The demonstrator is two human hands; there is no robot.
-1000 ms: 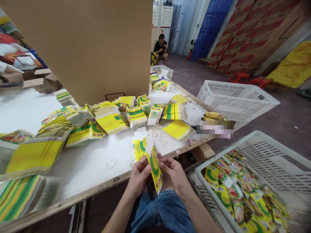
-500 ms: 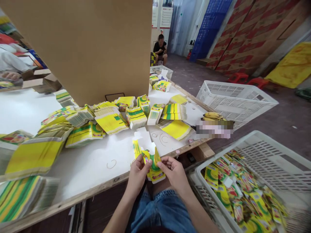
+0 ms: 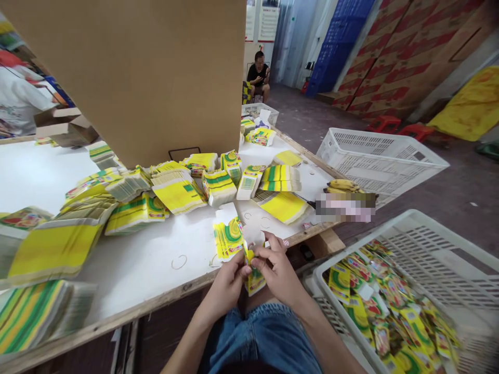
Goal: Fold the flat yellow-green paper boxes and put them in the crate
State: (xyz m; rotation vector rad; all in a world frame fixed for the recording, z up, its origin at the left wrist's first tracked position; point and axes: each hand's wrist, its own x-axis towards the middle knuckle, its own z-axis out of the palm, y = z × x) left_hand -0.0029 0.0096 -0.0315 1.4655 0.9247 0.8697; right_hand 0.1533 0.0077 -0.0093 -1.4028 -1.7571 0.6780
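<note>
A yellow-and-green printed card carton (image 3: 255,281) is held at the table's front edge, above my lap. My left hand (image 3: 230,275) pinches its left side near the top. Against its right side my right hand (image 3: 275,259) has thumb and fingers closed on the card. The carton is partly folded, and the fingers cover some of it. Just behind my left hand, a small stack of flat yellow cartons (image 3: 228,239) with white flaps lies on the white table (image 3: 156,259).
Stacks of printed card (image 3: 177,189) run across the table before a tall brown cardboard panel (image 3: 175,78). Bananas (image 3: 343,186) lie at the right edge. A white crate (image 3: 440,244) at right holds many small yellow packs (image 3: 413,324). Another crate (image 3: 382,148) stands behind. People are at far left and back.
The carton has been turned and folded narrower between my hands. Both hands have shifted slightly right and closer together, uncovering more of the flat stack behind them.
</note>
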